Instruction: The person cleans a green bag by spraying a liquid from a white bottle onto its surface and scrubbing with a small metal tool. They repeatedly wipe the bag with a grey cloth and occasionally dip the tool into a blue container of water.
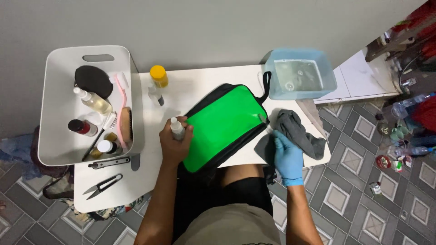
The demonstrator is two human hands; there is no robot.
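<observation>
One green bag (221, 125) with black edging and a black loop at its far corner lies tilted across the middle of a white table (136, 181), its smooth green panel facing up. The bare left hand (174, 144) is closed around one small spray bottle (177, 128) with a white top, held upright at the bag's left edge. The right hand (287, 156), in a blue glove, rests with fingers loosely bent on one dark grey cloth (295, 129) just right of the bag. Behind the cloth stands one clear blue tub (328, 81) holding water. One yellow-capped bottle (159, 76) stands near the table's far edge. At the left, one white bin (54, 149) holds several bottles, two brushes and a dark round pad. One pair of black snips (102, 185) lies on the near left of the table. The wall behind is plain grey, and the floor has grey patterned tiles.
</observation>
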